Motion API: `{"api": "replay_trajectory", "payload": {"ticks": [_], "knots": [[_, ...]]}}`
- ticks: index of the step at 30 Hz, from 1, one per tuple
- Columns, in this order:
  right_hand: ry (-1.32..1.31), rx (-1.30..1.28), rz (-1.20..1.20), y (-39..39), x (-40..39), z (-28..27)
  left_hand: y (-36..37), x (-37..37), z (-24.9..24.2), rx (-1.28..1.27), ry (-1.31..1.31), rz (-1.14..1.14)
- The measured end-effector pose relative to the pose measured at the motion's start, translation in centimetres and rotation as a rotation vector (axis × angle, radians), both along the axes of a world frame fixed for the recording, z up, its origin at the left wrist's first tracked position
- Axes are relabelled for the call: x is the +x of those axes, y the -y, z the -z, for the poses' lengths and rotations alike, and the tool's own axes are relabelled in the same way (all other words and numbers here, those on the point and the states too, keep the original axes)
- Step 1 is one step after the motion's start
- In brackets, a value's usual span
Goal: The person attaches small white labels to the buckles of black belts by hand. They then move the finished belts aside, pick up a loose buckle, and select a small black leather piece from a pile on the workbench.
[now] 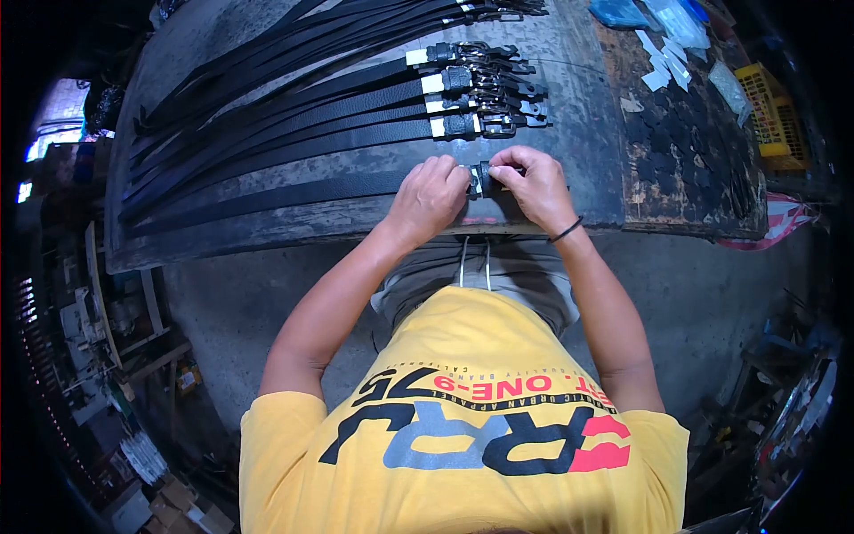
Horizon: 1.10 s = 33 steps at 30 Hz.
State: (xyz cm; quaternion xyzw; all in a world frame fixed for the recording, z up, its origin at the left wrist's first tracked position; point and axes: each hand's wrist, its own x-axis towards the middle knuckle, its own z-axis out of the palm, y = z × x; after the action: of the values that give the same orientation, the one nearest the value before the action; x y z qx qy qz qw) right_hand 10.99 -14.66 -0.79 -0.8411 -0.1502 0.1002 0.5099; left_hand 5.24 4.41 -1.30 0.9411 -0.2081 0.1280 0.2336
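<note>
A black leather belt lies lengthwise along the near edge of the table, its buckle end between my two hands. My left hand is closed over the strap just left of a white tag near that end. With thumb and forefinger pinched together, my right hand grips the end of the same belt from the right. My fingers cover most of the buckle. Just beyond, several more black belts lie side by side, with white wraps near their metal buckles.
Another bunch of belts lies at the far side of the dark table. On the right are white paper strips, several small black pieces and plastic bags. A yellow crate stands past the right edge.
</note>
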Motion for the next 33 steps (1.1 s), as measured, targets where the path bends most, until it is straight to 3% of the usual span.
{"api": "replay_trajectory", "payload": {"ticks": [1, 6, 16, 18, 21, 29, 31, 33], "knots": [[0.137, -0.049, -0.015, 0.0, 0.0, 0.0, 0.0, 0.1, -0.1, 0.0, 0.001, 0.001], [0.113, 0.042, -0.071, -0.7, -0.3, -0.4, 0.3, 0.5, -1.3, -0.209, -0.205, -0.106], [0.111, -0.031, -0.084, -1.4, -0.3, -0.1, 1.2, 0.7, -1.3, -0.298, -0.192, -0.136], [0.116, 0.014, -0.049, -1.4, -0.5, 0.0, 1.8, 0.6, -1.6, -0.54, -0.222, -0.342], [0.116, 0.022, 0.026, -1.6, -0.8, -0.4, 2.3, -0.1, -1.2, -0.578, -0.327, -0.459], [0.243, -0.012, 0.11, -2.2, -1.9, 0.5, 3.9, 0.2, 0.6, -0.808, -0.326, -0.441], [0.266, -0.015, 0.118, -2.2, -2.0, 0.6, 4.3, 0.4, 0.7, -0.974, -0.367, -0.476], [0.273, -0.016, 0.126, -2.1, -2.0, 0.6, 4.3, 0.5, 0.5, -0.901, -0.338, -0.472]]}}
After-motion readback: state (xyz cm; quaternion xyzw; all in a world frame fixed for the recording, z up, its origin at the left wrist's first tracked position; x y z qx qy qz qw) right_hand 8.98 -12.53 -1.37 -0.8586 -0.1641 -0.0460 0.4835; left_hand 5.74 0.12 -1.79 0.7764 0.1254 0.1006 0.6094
